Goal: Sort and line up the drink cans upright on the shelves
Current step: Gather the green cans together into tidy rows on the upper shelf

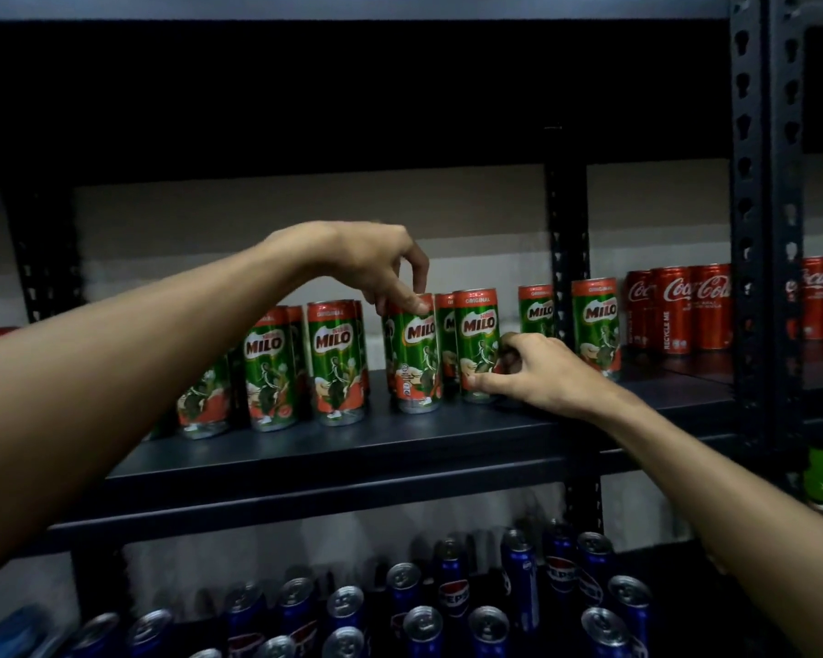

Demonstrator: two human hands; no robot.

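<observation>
Most of the Milo cans (333,363) on the middle shelf (400,448) already stand upright, grouped to the left of the red Coca-Cola cans (685,306), so the sorting by brand looks largely done here. What is left, I judge, is the lining-up: the green cans sit in loose clumps with gaps between them, and two stray cans (595,325) stand apart toward the right. The left hand (376,263) reaches in from above and pinches the top rim of the centre can (416,363) with curled thumb and fingertips. Just to its right, the right hand (538,372) comes in low along the shelf, thumb and fingers curled round the lower body of the neighbouring can (476,339) (both cans upright, bases on the shelf as far as shows). The Pepsi cans (447,605) lower down stand upright but in ragged order, probably yet to be straightened.
</observation>
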